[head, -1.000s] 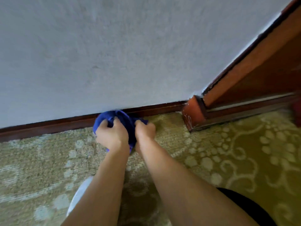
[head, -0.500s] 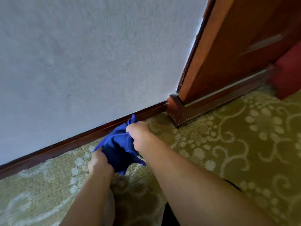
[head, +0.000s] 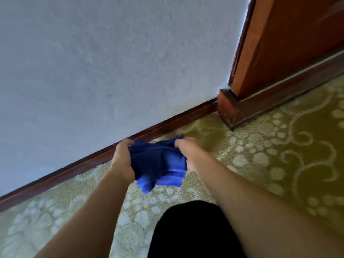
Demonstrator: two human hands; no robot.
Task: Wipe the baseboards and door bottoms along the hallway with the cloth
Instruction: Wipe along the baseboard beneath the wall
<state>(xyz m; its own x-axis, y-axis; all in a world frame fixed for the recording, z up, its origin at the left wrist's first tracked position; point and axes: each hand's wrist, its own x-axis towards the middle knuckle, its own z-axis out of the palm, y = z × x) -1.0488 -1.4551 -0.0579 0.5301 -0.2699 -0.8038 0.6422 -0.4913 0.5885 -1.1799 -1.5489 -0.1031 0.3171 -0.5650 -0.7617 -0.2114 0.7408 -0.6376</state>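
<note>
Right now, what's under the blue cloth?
Patterned carpet shows all around the cloth, held between both hands. The carpet directly beneath is covered, so I can't see it.

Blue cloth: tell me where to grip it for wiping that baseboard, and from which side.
The blue cloth is stretched between the left hand and the right hand, its lower edge hanging loose. Probably best to bunch the thick middle fold in one palm, coming from the carpet side, so a padded face presses flat against the baseboard.
</note>
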